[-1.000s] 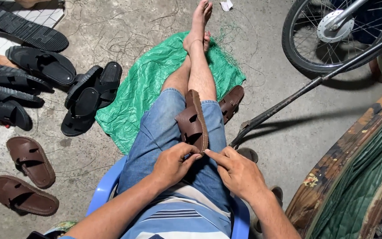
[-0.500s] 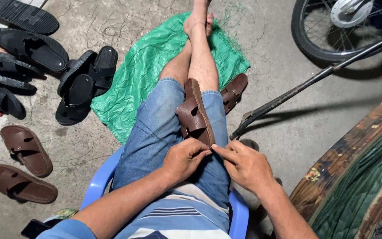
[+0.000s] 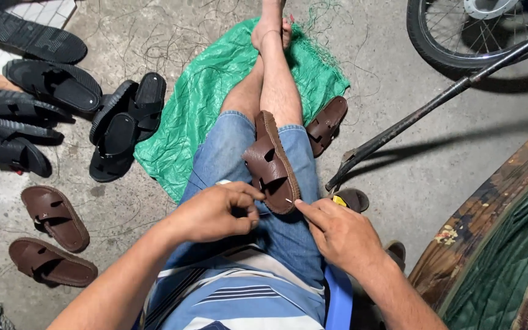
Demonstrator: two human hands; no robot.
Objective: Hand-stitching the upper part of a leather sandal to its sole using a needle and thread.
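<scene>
A brown leather sandal (image 3: 269,160) lies sole-down along my lap, on my blue denim shorts (image 3: 221,159). My right hand (image 3: 337,235) holds its heel end, index finger and thumb stretched to the rim. A small pale needle tip (image 3: 288,200) shows at that rim. My left hand (image 3: 218,211) is just left of the heel with its fingers pinched together; what it pinches is too thin to see. I sit on a blue plastic chair (image 3: 338,300), bare legs crossed and stretched ahead.
A green woven sack (image 3: 209,104) lies under my legs, a second brown sandal (image 3: 328,122) beside it. Black sandals (image 3: 123,125) are piled left, two brown ones (image 3: 53,217) at lower left. A wheel (image 3: 453,36), a black bar (image 3: 435,104) and a worn wooden edge (image 3: 496,201) stand right.
My left hand has drawn back to the left, away from the sandal's heel, with its fingers still pinched. My right hand stays at the heel. The view has tilted down slightly.
</scene>
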